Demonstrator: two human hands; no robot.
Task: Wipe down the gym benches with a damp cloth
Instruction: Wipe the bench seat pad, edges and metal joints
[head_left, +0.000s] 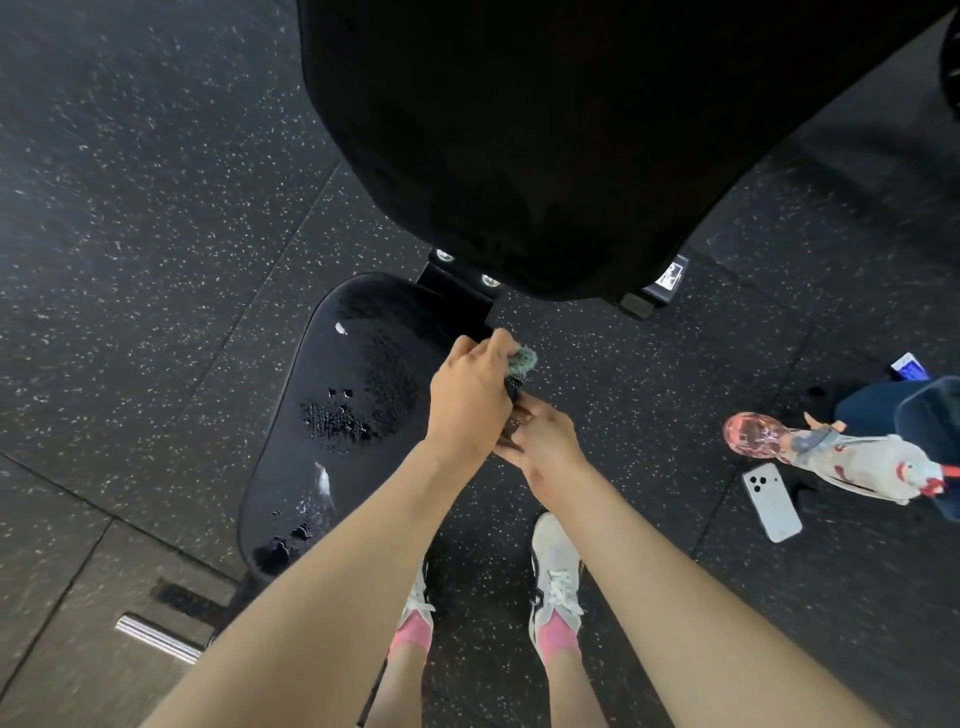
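Cloth (521, 364), grey-green and bunched, gripped between both hands just off the right edge of the bench seat (332, 415), above the floor. Nearest the camera: two bare forearms reaching forward, white sneakers (556, 577) with pink socks planted on speckled black rubber flooring (130, 208). Lower left, paler floor tiles and a short chrome bar (156, 638). Further out, left hand (470, 397) closed in a fist around the upper wad of cloth, knuckles up; right hand (545, 441) just below and touching it, fingers pinched on the dark lower end of the cloth. Cloth apparently stretched or twisted between the two grips; hard to tell which.

Left of the hands, black padded seat, long and rounded, lying at a slant, dotted with patches of water droplets and a few bright wet glints. Beyond the seat, a black metal bracket with two bolts (465, 267), then the large black backrest pad (545, 130) filling the top of the view.

Off to the right on the floor, well apart from the bench: white phone (771, 501) lying face down, pink-capped water bottle (831, 457) on its side in a printed sleeve, dark blue bag (919, 415) at the frame edge.
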